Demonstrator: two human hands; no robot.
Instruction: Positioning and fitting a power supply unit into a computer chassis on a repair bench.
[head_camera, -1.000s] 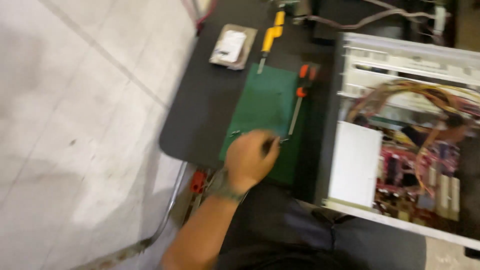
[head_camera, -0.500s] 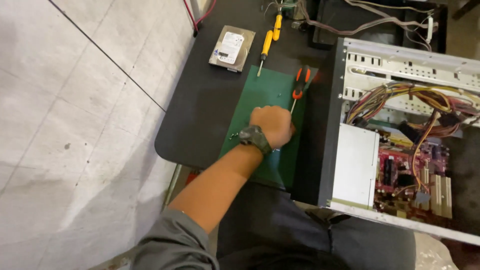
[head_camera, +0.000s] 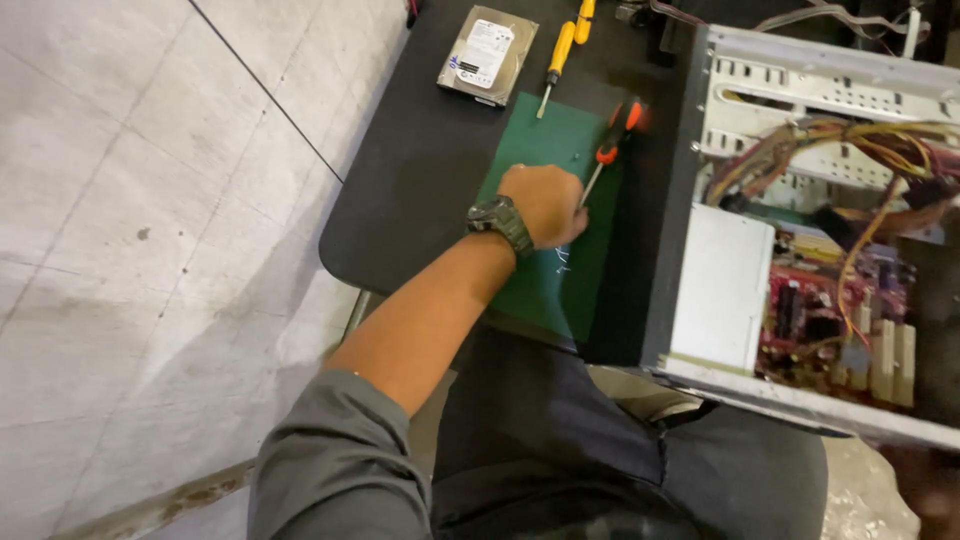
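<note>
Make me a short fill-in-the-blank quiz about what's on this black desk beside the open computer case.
1. The left hand rests on a flat ____ mat.
2. The orange-handled screwdriver lies just right of that hand; the one farther up the desk has a ____ handle.
3. The silver rectangular hard drive lies on the black desk, ____ the mat.
4. That wrist wears a dark ____.

Missing words: green; yellow; off; watch

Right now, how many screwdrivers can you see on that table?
2. A yellow-handled screwdriver lies beside the hard drive; an orange-handled screwdriver lies on the green mat, its tip at the left hand. Others could be hidden.
</note>
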